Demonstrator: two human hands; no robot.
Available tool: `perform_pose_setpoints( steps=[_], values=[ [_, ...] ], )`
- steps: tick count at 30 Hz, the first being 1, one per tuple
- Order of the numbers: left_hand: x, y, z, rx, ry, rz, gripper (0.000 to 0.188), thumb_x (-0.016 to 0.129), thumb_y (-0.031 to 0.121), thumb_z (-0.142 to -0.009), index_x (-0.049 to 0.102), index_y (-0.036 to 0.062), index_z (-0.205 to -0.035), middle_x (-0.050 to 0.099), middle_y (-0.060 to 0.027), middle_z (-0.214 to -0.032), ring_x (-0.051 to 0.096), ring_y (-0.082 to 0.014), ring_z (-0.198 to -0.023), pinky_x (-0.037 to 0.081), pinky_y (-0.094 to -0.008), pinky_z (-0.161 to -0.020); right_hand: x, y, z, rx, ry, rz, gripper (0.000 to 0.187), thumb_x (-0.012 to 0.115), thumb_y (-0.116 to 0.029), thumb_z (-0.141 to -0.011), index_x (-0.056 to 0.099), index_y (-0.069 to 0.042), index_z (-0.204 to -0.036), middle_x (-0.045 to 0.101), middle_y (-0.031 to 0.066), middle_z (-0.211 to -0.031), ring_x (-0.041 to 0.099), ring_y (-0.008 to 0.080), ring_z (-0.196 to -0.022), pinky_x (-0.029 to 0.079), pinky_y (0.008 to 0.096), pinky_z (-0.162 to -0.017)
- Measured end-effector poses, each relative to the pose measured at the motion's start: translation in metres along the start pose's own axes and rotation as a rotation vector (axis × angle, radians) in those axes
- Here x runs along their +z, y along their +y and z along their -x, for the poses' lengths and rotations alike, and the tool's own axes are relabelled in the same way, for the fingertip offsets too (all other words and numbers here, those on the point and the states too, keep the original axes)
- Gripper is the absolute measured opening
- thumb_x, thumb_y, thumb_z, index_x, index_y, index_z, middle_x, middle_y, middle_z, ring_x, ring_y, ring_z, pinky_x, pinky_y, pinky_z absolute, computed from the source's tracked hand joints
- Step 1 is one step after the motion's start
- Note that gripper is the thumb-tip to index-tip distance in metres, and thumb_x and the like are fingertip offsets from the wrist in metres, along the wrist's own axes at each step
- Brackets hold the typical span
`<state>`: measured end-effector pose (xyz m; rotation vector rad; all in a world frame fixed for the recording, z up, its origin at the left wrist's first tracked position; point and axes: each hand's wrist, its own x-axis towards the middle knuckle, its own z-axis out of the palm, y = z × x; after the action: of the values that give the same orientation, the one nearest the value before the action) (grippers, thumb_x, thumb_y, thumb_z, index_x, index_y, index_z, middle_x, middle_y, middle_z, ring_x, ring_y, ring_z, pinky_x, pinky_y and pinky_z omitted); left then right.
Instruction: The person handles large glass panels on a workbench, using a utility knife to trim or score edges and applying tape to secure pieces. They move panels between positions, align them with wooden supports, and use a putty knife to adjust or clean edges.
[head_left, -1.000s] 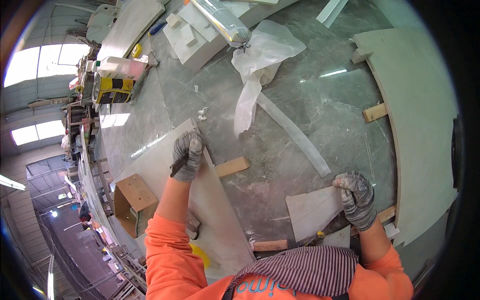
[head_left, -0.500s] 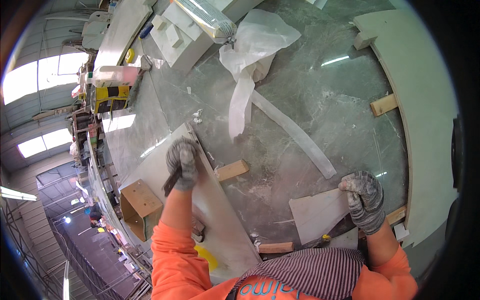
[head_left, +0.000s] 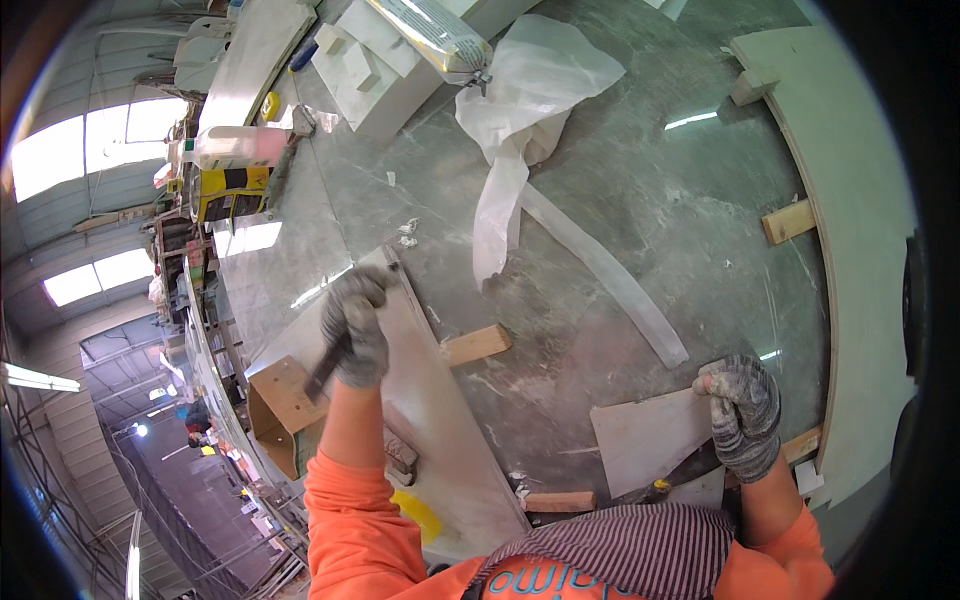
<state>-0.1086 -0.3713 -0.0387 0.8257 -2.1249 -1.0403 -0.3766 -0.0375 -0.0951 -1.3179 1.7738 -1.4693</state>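
Note:
My left hand [head_left: 356, 330], in a grey knit glove and blurred by motion, is closed around a dark bar-shaped tool [head_left: 325, 372]; its kind cannot be made out. It is over the upper end of a long pale panel [head_left: 440, 420], near the panel's right edge. My right hand [head_left: 742, 418], in a similar striped glove, is closed at the upper right corner of a pale slab piece [head_left: 645, 430]. That piece rests low in front of me, its right side partly hidden by the hand.
Wooden blocks [head_left: 478, 345] stick out beside the panel. An open cardboard box [head_left: 285, 395] and a yellow object [head_left: 418, 515] are at left. Crumpled white plastic [head_left: 530, 90] and a long strip [head_left: 610, 275] lie on the grey stone surface. A large pale board [head_left: 850, 200] borders the right.
My left hand has shifted slightly left over the panel, and the dark tool now points out lower left. My right hand stays at the slab piece's corner. The whole view has shifted a little.

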Motion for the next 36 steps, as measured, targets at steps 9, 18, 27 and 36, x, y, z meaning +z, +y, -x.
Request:
perform_pose_setpoints(
  steps=[9, 18, 27, 36],
  values=[
    [-0.021, -0.041, -0.044, -0.082, -0.196, -0.03, 0.05, 0.051, 0.049, -0.097, 0.053, 0.0047, -0.074, 0.056, -0.0069, -0.077, 0.052, -0.018, -0.073, 0.044, -0.0331, -0.07, -0.002, 0.002, -0.001, -0.046, 0.005, 0.04, 0.024, 0.056, -0.001, -0.081, 0.064, -0.01, -0.101, 0.069, 0.0069, -0.086, 0.066, 0.026, -0.076, 0.053, 0.0378, -0.071],
    [-0.01, -0.034, -0.038, -0.204, -0.252, -0.04, 0.055, 0.055, 0.055, -0.092, 0.044, 0.0091, -0.065, 0.042, -0.003, -0.068, 0.041, -0.0158, -0.063, 0.035, -0.0299, -0.06, -0.004, 0.001, 0.0, -0.022, -0.014, 0.051, 0.021, 0.056, -0.001, -0.081, 0.063, -0.01, -0.099, 0.069, 0.0081, -0.087, 0.067, 0.0273, -0.076, 0.053, 0.0387, -0.07],
    [0.0, -0.014, 0.008, -0.332, -0.077, 0.149, 0.058, 0.056, 0.059, -0.09, 0.043, 0.0091, -0.064, 0.044, -0.0057, -0.066, 0.044, -0.0162, -0.06, 0.034, -0.0283, -0.059, -0.002, 0.002, -0.001, -0.022, 0.0, 0.026, 0.02, 0.056, -0.001, -0.081, 0.063, -0.01, -0.097, 0.069, 0.0077, -0.085, 0.067, 0.027, -0.076, 0.054, 0.0388, -0.071],
    [-0.015, -0.048, -0.029, -0.149, -0.24, -0.049, 0.052, 0.055, 0.055, -0.091, 0.048, 0.0084, -0.069, 0.047, -0.0027, -0.068, 0.043, -0.014, -0.062, 0.035, -0.0296, -0.057, -0.001, 0.0, 0.0, 0.008, 0.002, 0.001, 0.021, 0.054, -0.002, -0.083, 0.064, -0.01, -0.099, 0.068, 0.007, -0.084, 0.067, 0.0265, -0.076, 0.053, 0.0382, -0.071]
  ],
)
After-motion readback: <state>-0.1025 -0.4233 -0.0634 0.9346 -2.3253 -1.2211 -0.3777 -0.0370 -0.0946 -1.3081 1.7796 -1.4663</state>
